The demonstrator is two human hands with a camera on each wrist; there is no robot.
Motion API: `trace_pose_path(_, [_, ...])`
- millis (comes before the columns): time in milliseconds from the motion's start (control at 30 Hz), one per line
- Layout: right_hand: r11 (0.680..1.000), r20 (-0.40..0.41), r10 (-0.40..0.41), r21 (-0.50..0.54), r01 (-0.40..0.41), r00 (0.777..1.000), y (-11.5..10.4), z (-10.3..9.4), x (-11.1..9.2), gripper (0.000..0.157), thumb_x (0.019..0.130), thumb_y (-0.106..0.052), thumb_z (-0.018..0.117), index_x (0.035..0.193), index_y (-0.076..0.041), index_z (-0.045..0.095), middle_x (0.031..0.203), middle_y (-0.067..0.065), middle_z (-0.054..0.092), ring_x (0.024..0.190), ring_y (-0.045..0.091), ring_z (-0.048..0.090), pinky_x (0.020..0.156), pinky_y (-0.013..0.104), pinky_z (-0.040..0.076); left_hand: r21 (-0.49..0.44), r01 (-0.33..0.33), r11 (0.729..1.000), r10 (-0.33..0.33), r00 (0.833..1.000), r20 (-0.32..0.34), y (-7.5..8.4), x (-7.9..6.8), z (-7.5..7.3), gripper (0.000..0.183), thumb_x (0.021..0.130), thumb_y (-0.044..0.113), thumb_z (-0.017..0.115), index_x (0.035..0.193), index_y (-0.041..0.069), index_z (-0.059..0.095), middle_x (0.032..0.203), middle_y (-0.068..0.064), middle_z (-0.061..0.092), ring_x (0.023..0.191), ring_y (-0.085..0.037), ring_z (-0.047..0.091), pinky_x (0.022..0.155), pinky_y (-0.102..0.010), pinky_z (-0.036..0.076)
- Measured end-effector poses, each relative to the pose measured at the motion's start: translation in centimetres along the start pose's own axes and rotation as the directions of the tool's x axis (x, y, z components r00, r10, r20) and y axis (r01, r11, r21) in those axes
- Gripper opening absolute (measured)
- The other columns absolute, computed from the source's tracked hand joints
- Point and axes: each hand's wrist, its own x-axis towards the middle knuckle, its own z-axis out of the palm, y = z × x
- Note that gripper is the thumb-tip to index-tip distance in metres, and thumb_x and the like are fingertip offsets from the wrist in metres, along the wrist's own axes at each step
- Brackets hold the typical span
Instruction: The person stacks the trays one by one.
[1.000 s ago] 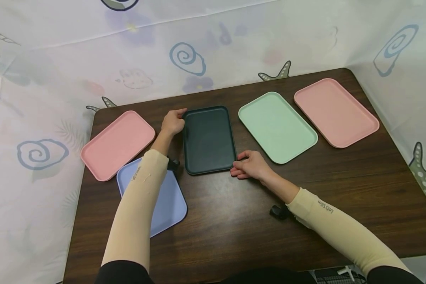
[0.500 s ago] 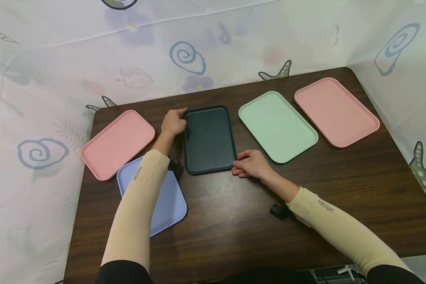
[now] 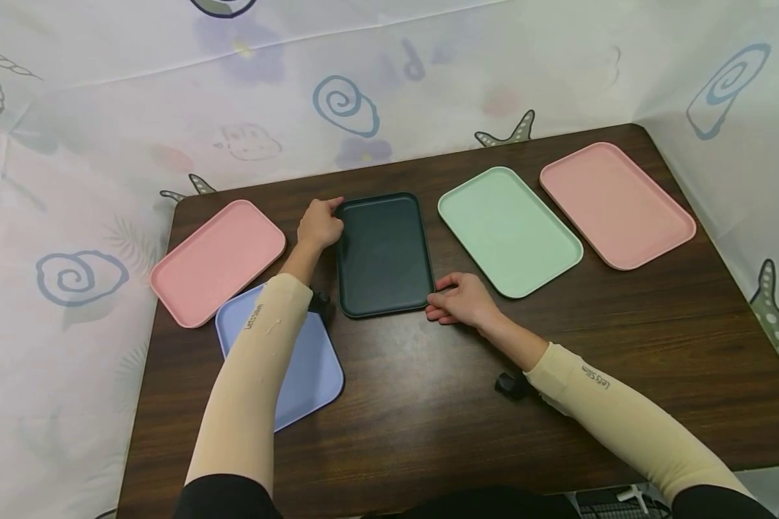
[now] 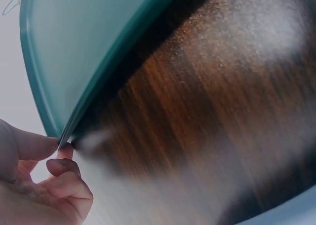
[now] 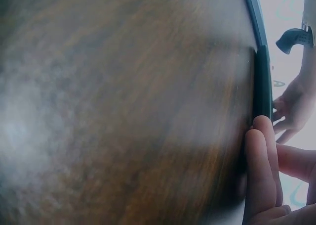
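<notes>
A dark green rectangular tray lies between my hands in the head view. My left hand is at its far left corner; in the left wrist view thumb and index finger pinch the rim of the tray, other fingers curled below. At the near right corner, my right hand holds the edge. The right wrist view shows its fingers on the underside of the tray rim, with the thumb opposite.
A pink tray and a blue tray, partly behind my left forearm, lie on the left. A mint green tray and another pink tray lie on the right. The wooden table meets a patterned cloth backdrop.
Both hands stay at the same corners of the dark green tray. The head view shifts very slightly; nothing else visibly moves.
</notes>
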Motion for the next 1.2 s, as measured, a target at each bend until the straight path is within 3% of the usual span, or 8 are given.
trace_pose_path(133, [1.0,0.002,0.002,-0.002,-0.002,1.0,-0.1,-0.1,0.0,0.036,0.093,-0.006,0.065,0.123,0.008,0.05,0.091,0.023,0.071,0.076,0.026,0.073,0.064,0.033,0.057,0.0,-0.004,1.0,0.004,1.0,0.006,0.1,-0.1,0.0,0.066,0.083,-0.004,0.041,0.146,0.017,0.049,0.058,-0.006,0.034,0.046,-0.013,0.015,0.045,-0.029,0.017])
trace_pose_path(233, [1.0,0.005,-0.001,-0.002,0.001,1.0,-0.1,-0.1,0.0,0.037,0.093,-0.006,0.065,0.124,0.009,0.049,0.092,0.024,0.071,0.076,0.026,0.073,0.064,0.033,0.057,0.004,-0.008,1.0,0.008,1.0,0.01,0.2,-0.3,-0.1,0.065,0.085,-0.002,0.039,0.147,0.016,0.048,0.088,-0.016,0.055,0.046,-0.013,0.018,0.044,-0.028,0.018])
trace_pose_path(300, [1.0,0.005,-0.002,0.0,0.002,1.0,-0.2,-0.1,0.0,0.038,0.093,-0.006,0.065,0.124,0.009,0.049,0.092,0.025,0.071,0.076,0.027,0.073,0.064,0.033,0.057,0.0,-0.011,1.0,0.011,1.0,0.008,0.3,-0.4,-0.2,0.062,0.087,0.001,0.039,0.147,0.015,0.047,0.095,-0.021,0.054,0.046,-0.013,0.019,0.044,-0.028,0.019])
trace_pose_path(467, [1.0,0.009,-0.005,0.003,0.005,1.0,-0.1,-0.1,0.1,0.04,0.093,-0.006,0.065,0.126,0.01,0.049,0.093,0.026,0.071,0.078,0.028,0.073,0.065,0.033,0.057,-0.011,-0.022,1.0,0.022,1.0,-0.004,0.3,-0.6,-0.3,0.056,0.09,0.006,0.042,0.146,0.012,0.048,0.06,-0.005,0.031,0.045,-0.013,0.021,0.044,-0.028,0.02])
trace_pose_path(867, [1.0,0.006,-0.021,0.001,0.021,1.0,0.0,-0.1,-0.2,0.038,0.095,-0.008,0.063,0.126,0.009,0.05,0.092,0.025,0.071,0.076,0.027,0.073,0.063,0.034,0.057,-0.026,-0.021,0.999,0.021,1.0,0.0,-0.2,-0.8,-0.1,0.054,0.093,0.014,0.047,0.147,0.012,0.046,0.075,-0.007,0.041,0.051,-0.016,0.027,0.048,-0.03,0.025])
trace_pose_path(1000, [1.0,-0.007,-0.025,-0.005,0.025,1.0,0.1,0.0,-0.2,0.035,0.095,-0.009,0.063,0.124,0.007,0.051,0.088,0.022,0.072,0.073,0.024,0.073,0.062,0.033,0.057,-0.078,-0.031,0.997,0.031,1.0,0.003,-0.4,-1.3,-0.2,0.053,0.095,0.015,0.048,0.148,0.011,0.045,0.109,-0.016,0.062,0.062,-0.02,0.041,0.052,-0.032,0.029])
trace_pose_path(1100, [1.0,-0.01,-0.03,-0.008,0.03,1.0,0.2,0.0,-0.3,0.036,0.095,-0.009,0.063,0.125,0.006,0.051,0.088,0.021,0.072,0.073,0.024,0.073,0.062,0.033,0.057,-0.13,-0.032,0.991,0.032,0.999,-0.004,-0.4,-1.9,-0.5,0.054,0.095,0.015,0.049,0.148,0.009,0.044,0.137,-0.018,0.053,0.083,-0.029,0.051,0.063,-0.037,0.035])
trace_pose_path(1200, [0.999,-0.006,-0.035,-0.009,0.035,0.999,0.2,0.1,-0.5,0.037,0.095,-0.009,0.063,0.127,0.005,0.05,0.089,0.022,0.072,0.074,0.025,0.073,0.062,0.034,0.057,-0.164,-0.046,0.985,0.041,0.999,-0.035,-0.4,-2.6,-0.7,0.054,0.095,0.016,0.05,0.148,0.009,0.044,0.136,-0.017,0.053,0.102,-0.034,0.051,0.077,-0.043,0.037])
